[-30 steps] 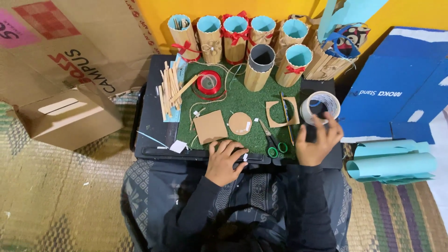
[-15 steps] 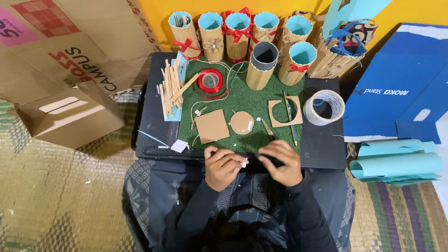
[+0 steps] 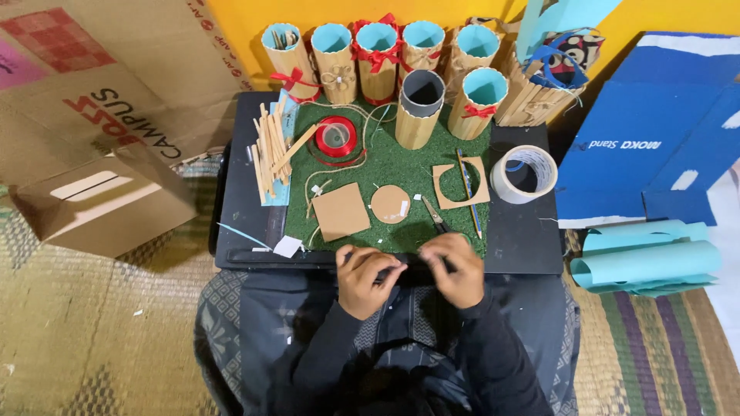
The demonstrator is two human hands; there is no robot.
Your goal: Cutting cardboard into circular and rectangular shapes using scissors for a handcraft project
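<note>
Dark strip (image 3: pixel 412 266), small, lies at near edge of desk (image 3: pixel 524 246), held between both hands. Left hand (image 3: pixel 366 279) and right hand (image 3: pixel 455 270): each grip pinched shut on it, fingertips nearly touching. Green turf mat (image 3: pixel 401 173) behind hands carries cardboard square (image 3: pixel 340 211), cardboard disc (image 3: pixel 389 204), cutout frame (image 3: pixel 460 183) w/ pencil across. Open room: bare black margin L and R of mat. Tape roll (image 3: pixel 524 173) at R. Back edge: row of cardboard tube holders (image 3: pixel 420 108), blue-lined; contents mostly unclear. Stick bundle (image 3: pixel 271 150) at L.
</note>
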